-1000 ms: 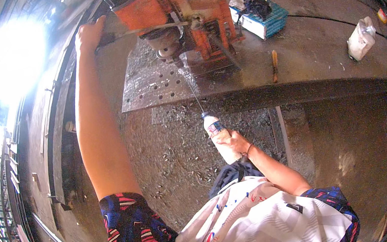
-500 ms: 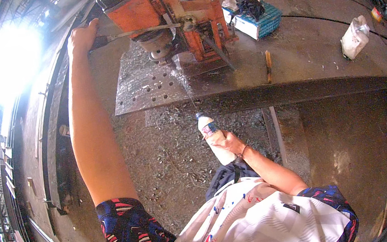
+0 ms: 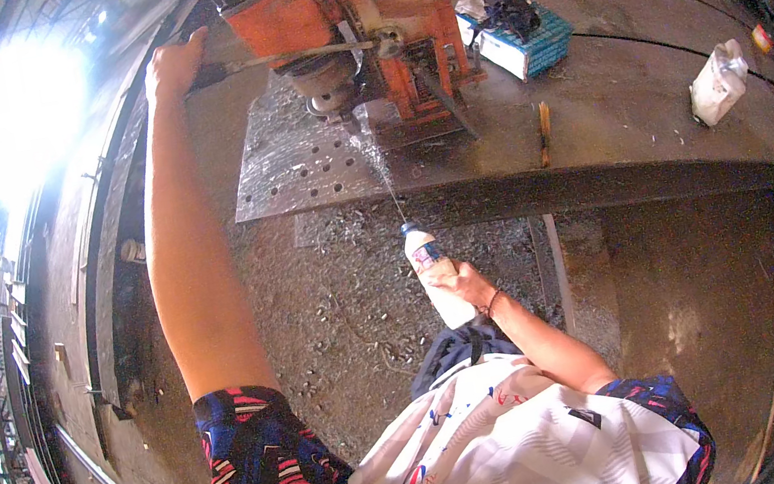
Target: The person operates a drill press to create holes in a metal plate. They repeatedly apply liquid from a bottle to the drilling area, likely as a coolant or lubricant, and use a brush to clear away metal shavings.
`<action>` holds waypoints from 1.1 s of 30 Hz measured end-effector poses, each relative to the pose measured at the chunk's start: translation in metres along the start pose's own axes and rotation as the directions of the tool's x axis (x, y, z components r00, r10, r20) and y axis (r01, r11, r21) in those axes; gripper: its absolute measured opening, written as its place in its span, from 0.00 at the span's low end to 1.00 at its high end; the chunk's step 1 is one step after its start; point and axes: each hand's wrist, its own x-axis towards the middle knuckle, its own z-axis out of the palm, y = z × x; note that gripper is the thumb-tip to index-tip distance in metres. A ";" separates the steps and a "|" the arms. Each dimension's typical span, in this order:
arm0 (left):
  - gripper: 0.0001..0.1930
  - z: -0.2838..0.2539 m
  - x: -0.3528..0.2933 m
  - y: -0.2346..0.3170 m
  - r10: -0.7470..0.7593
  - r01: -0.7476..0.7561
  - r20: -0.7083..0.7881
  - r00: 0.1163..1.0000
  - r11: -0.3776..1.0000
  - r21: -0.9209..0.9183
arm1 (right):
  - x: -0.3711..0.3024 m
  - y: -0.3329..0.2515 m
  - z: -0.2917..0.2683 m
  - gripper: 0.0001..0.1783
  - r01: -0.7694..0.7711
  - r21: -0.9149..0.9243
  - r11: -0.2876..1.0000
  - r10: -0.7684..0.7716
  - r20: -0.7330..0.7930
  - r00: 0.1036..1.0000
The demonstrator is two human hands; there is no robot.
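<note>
An orange magnetic drill press (image 3: pixel 407 46) stands on a steel plate (image 3: pixel 283 157) with several round holes in it. My left hand (image 3: pixel 177 67) is closed round the dark grip of the drill's feed lever (image 3: pixel 297 55), arm stretched far forward. Low in front of me, my right hand (image 3: pixel 462 283) wraps round a plastic bottle (image 3: pixel 431 265) of whitish liquid, tilted with its dark cap toward the drill. A thin stream of liquid runs from the cap to the cutter (image 3: pixel 332 104), whose tip meets the plate. Wet, shiny streaks cover the plate there.
Right of the drill lies a blue and white box (image 3: pixel 528 42) with a dark cloth (image 3: pixel 511 12) on top. A brush (image 3: pixel 544 134) rests near the table edge (image 3: pixel 620 180). Farther right stands a white jug (image 3: pixel 719 83). Metal chips (image 3: pixel 339 321) litter the ground below.
The whole view has shifted slightly, with the drill and table a little farther right. Both hands keep their grips, and the liquid stream still reaches the cutter.
</note>
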 end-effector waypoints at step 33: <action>0.36 0.007 -0.001 0.000 -0.060 0.061 -0.114 0.992 0.998 0.004 | 0.003 -0.042 -0.002 0.29 0.378 -0.075 0.923 -0.385 -0.113 0.916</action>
